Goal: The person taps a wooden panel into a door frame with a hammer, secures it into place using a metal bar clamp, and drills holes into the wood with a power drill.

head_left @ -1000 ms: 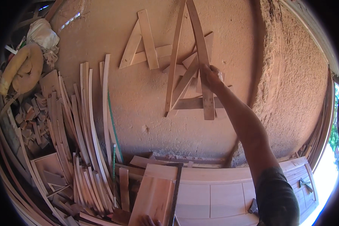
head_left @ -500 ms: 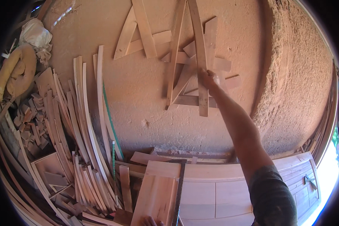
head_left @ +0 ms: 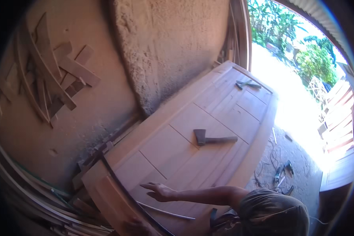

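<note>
My right hand (head_left: 159, 191) is stretched out with its fingers apart, holding nothing. It is over the near end of a large pale wooden panelled door (head_left: 165, 143) lying flat. My left hand (head_left: 135, 227), dim and partly cut off by the lower edge, rests on a narrow wooden panel (head_left: 108, 192) with a dark edge. A hatchet (head_left: 212, 138) with a dark head and a wooden handle lies mid-door. Farther along lies a greenish tool (head_left: 247, 84), its kind unclear. A thin pale strip (head_left: 167, 211) runs across the door near my right forearm.
Wooden offcuts (head_left: 63, 74) hang on the mud-coloured wall at left. Long wooden strips (head_left: 23, 196) are stacked at lower left. On the floor at right are cables and a power tool (head_left: 285, 170). Beyond a bright opening stand plants (head_left: 316, 59) and leaning boards (head_left: 342, 122).
The view has swung right toward the door and the bright opening. My right hand has let go of the long hanging wooden piece and come down over the door. My left hand stays on the panel.
</note>
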Demonstrator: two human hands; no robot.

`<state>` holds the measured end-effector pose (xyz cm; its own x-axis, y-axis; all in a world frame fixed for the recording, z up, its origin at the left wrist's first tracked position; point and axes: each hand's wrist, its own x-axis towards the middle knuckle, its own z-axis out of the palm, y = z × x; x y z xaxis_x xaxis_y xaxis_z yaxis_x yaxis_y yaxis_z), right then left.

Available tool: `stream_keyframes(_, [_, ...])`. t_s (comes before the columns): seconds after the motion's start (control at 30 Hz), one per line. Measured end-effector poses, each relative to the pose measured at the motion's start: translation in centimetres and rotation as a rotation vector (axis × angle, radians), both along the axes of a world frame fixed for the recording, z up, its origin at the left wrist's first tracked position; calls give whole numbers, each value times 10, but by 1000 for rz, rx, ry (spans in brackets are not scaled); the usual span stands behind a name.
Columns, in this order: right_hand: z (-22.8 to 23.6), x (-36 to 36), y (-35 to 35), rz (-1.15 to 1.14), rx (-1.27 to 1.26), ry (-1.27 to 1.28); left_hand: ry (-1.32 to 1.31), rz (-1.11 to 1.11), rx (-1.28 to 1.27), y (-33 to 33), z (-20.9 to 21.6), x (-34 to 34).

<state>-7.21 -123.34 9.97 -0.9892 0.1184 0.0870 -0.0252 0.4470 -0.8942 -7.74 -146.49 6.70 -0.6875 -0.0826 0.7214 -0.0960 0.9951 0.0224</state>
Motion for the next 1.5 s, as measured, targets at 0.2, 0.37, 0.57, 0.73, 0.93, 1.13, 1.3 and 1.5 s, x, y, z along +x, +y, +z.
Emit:
stream_keyframes(0.2, [-67,352,99,-429,-9,-286,-53,-41,21,-8,0,24])
stream_keyframes(0.37, [-91,518,178,-1132,-1,-500,-75,-83,29,10,6,37])
stream_keyframes(0.57, [-154,589,192,-1616,-710,-724,-66,-179,36,57,6,55])
stream_keyframes(0.73, [-212,609,203,-1225,-312,-889,-65,-276,65,130,10,89])
stream_keyframes(0.93, [-203,657,298,-1323,-407,-857,-718,-794,412,286,-7,211])
stream_keyframes(1.13, [-181,749,366,-1732,-848,-668,-1136,-1576,147,537,2,362])
stream_keyframes(1.3, [-191,809,346,-2075,-924,-586,-1359,-1788,154,699,36,423])
stream_keyframes(1.5, [-202,805,270,-2252,-1289,-771,-1690,-1878,415,843,24,491])
